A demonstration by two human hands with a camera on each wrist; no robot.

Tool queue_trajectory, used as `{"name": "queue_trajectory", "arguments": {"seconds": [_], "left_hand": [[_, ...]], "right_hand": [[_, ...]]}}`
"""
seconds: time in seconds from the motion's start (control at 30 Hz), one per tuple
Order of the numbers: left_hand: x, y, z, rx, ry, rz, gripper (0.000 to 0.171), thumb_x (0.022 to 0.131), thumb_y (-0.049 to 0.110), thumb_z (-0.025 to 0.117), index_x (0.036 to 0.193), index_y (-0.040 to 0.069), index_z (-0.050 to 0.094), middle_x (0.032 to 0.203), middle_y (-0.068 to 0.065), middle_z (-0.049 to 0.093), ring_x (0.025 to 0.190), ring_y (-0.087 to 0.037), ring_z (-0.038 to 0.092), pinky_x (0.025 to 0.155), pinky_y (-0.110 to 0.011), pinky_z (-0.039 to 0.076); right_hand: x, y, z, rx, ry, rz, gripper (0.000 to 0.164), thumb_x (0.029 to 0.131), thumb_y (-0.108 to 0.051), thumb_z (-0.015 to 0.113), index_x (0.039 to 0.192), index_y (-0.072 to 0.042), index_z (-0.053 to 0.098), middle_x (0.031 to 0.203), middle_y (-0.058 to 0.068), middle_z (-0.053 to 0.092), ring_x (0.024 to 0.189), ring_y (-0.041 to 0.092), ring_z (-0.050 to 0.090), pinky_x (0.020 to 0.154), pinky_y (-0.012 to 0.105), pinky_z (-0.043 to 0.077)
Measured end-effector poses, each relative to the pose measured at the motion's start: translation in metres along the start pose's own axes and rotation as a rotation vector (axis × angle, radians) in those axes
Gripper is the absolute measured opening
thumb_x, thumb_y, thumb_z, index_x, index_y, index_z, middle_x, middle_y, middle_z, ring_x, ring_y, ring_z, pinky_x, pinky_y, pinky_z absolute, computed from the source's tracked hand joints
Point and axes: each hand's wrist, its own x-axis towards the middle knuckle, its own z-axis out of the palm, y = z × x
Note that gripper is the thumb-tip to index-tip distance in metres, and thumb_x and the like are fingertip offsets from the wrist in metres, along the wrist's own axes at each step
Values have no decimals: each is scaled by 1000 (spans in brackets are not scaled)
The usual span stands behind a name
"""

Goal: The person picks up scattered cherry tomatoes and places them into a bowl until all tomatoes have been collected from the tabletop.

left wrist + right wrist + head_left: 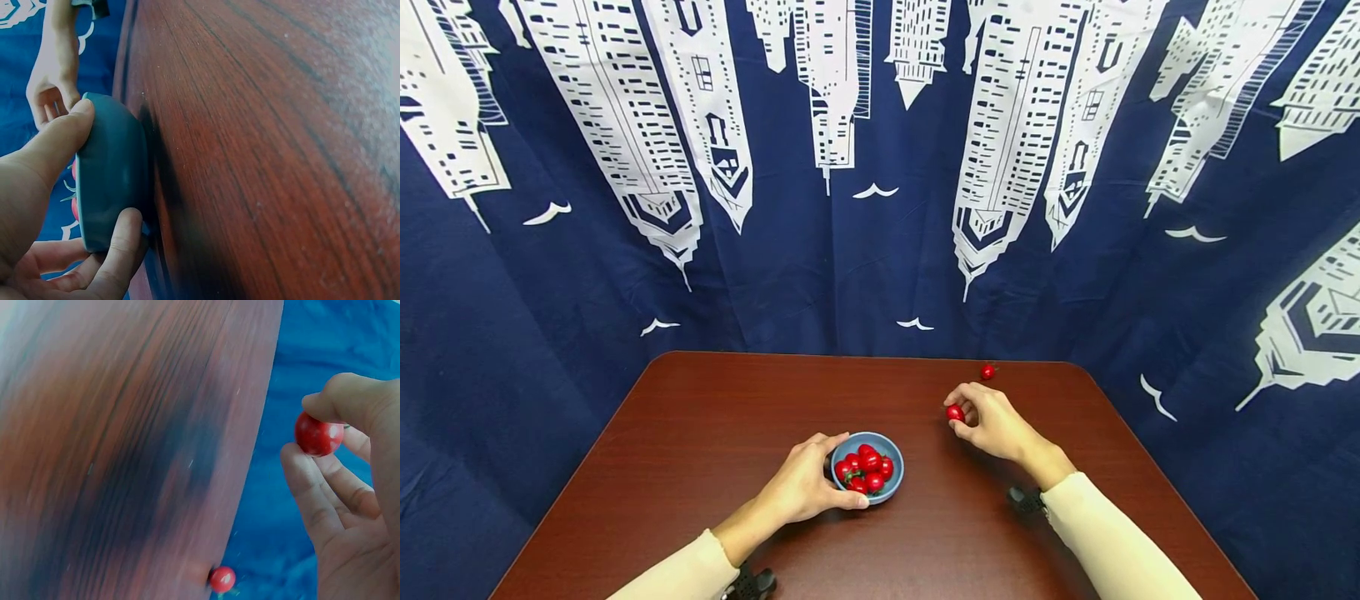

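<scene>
A small blue bowl [889, 493] with several red cherry tomatoes [869, 461] in it stands near the middle of the table. My left hand [808, 483] grips it from the left, thumb at the near rim and fingers round the far side; in the left wrist view the thumb presses the rim of the bowl [112, 169]. To the right of the bowl, my right hand [996, 421] pinches one cherry tomato [317, 434] between thumb and fingertips, raised above the table. Beyond that hand, another cherry tomato [988, 372] lies close to the table's far edge.
The brown wooden table [737, 400] has rounded far corners. Behind it hangs a dark blue curtain [865, 267] with white buildings and birds printed on it. Dark wrist devices [1024, 500] sit under both forearms.
</scene>
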Motion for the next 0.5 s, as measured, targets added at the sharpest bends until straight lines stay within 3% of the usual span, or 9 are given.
{"name": "queue_trajectory", "arguments": {"seconds": [0.17,0.5], "left_hand": [[0,2,0,3,-2,-3,108,70,43,115,158,0,69,128,-10,78,120,-26,71,103,-45,63],[2,2,0,8,-2,3,107,71,44,114,158,0,70,129,-10,79,120,-26,71,102,-45,64]], "right_hand": [[4,-19,5,23,-25,-32,32,91,2,92,118,-6,77,105,0,76,91,11,74,81,33,69],[8,-48,13,22,-48,-118,38,93,0,90,128,-10,82,106,-2,75,86,6,69,76,22,62]]}}
